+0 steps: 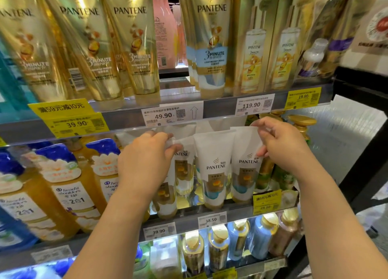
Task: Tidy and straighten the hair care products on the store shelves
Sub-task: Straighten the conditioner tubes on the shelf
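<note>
Two bare forearms reach from the near edge to the middle shelf [218,213]. The left hand [144,159] grips the top of a white Pantene tube [183,169]. The right hand [281,142] pinches the crimped top of another white tube [245,163]. A third tube [214,167] stands upright between them.

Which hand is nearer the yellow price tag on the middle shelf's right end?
Right. The right hand grips a white Pantene tube just above the yellow price tag; the left hand is well left of it.
</note>
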### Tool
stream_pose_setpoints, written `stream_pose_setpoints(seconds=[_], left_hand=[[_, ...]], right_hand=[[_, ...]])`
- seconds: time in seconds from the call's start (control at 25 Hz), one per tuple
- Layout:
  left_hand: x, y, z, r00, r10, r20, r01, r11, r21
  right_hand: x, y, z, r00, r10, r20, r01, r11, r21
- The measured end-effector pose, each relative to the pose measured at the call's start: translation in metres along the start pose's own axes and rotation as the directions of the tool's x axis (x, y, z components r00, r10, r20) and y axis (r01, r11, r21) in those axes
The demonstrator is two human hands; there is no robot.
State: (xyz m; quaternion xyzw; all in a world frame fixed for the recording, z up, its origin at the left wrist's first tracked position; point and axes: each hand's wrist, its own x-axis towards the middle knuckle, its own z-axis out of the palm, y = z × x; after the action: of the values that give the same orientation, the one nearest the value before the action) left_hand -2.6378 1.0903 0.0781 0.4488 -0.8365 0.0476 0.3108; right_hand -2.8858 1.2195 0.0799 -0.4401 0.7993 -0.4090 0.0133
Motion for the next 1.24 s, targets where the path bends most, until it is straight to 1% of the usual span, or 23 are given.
stream_pose_setpoints(seconds=[0.16,0.24,0.32,0.36,0.44,0.48,0.52,0.56,0.64,0.68,0.76,0.92,1.04,1.16,1.24], left_hand=[[0.000,0.003,-0.001,1.000,0.015,0.010,-0.015,1.000,-0.004],[0.000,0.002,-0.001,1.000,0.019,0.015,-0.019,1.000,-0.007],[0.002,-0.001,-0.003,1.000,0.014,0.022,-0.013,1.000,-0.008],[0.002,-0.003,-0.004,1.000,0.010,0.023,-0.010,1.000,-0.003],[0.002,-0.007,-0.005,1.000,0.006,0.026,-0.007,0.999,0.032],[0.001,-0.008,-0.006,0.999,0.005,0.033,-0.007,0.998,0.056],[0.002,-0.010,-0.006,0.999,-0.001,0.046,-0.003,0.997,0.076],[0.002,-0.010,-0.007,0.998,-0.009,0.058,0.004,0.996,0.088],[0.004,-0.011,-0.009,0.997,-0.023,0.073,0.016,0.995,0.102],[0.004,-0.011,-0.009,0.997,-0.030,0.076,0.022,0.994,0.107],[0.004,-0.011,-0.009,0.996,-0.047,0.069,0.039,0.993,0.112],[0.004,-0.011,-0.007,0.995,-0.065,0.070,0.058,0.994,0.089],[0.005,-0.013,-0.005,0.997,-0.042,0.063,0.037,0.997,0.070],[0.006,-0.016,-0.004,0.997,-0.042,0.065,0.039,0.998,0.049],[0.009,-0.018,-0.003,0.994,-0.051,0.091,0.049,0.998,0.026]], right_hand=[[-0.001,0.003,-0.002,1.000,-0.006,0.011,0.006,1.000,0.006],[-0.005,0.006,0.002,0.999,-0.042,-0.027,0.042,0.999,-0.014],[-0.008,0.006,0.004,0.988,-0.101,-0.115,0.098,0.995,-0.025],[-0.011,0.004,0.004,0.975,-0.128,-0.181,0.124,0.992,-0.032],[-0.019,-0.005,0.006,0.921,-0.199,-0.334,0.200,0.979,-0.031],[-0.025,-0.013,0.011,0.891,-0.254,-0.376,0.269,0.963,-0.014],[-0.031,-0.022,0.018,0.873,-0.320,-0.367,0.349,0.937,0.011],[-0.037,-0.034,0.027,0.868,-0.389,-0.307,0.420,0.907,0.039],[-0.046,-0.057,0.049,0.863,-0.488,-0.129,0.499,0.863,0.073],[-0.047,-0.066,0.059,0.860,-0.506,-0.058,0.509,0.858,0.065],[-0.045,-0.079,0.074,0.871,-0.492,0.012,0.491,0.871,0.018],[-0.041,-0.091,0.093,0.892,-0.452,0.000,0.450,0.889,-0.090],[-0.034,-0.099,0.104,0.945,-0.319,0.078,0.328,0.929,-0.172],[-0.026,-0.106,0.110,0.957,-0.281,0.074,0.290,0.930,-0.225],[-0.020,-0.109,0.110,0.960,-0.275,0.057,0.280,0.925,-0.257]])
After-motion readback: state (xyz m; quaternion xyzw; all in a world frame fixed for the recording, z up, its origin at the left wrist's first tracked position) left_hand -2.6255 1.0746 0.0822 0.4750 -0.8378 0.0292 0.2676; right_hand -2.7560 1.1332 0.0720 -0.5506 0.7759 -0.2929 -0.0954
